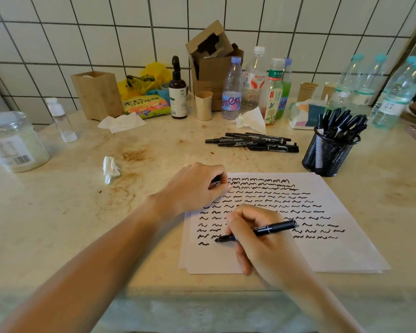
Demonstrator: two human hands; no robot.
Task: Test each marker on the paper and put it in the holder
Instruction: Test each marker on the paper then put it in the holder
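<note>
Low in the frame, the right hand [257,239] grips a marker [257,231], tip on the paper [346,248]. The left hand [195,188] is curled on the sheet's upper corner, seemingly pinching something dark, probably the cap. If that hand lifts, the sheet may slide and smear. The holder [327,155] stands right of centre.

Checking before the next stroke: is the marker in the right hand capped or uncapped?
Uncapped: the marker shows a bare tip on the paper.

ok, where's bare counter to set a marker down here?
Free: the stretch between the crumpled tissue and the loose markers, and left of the paper beside the left hand. Crowded: the back row of bottles along the wall, and around the holder.
</note>
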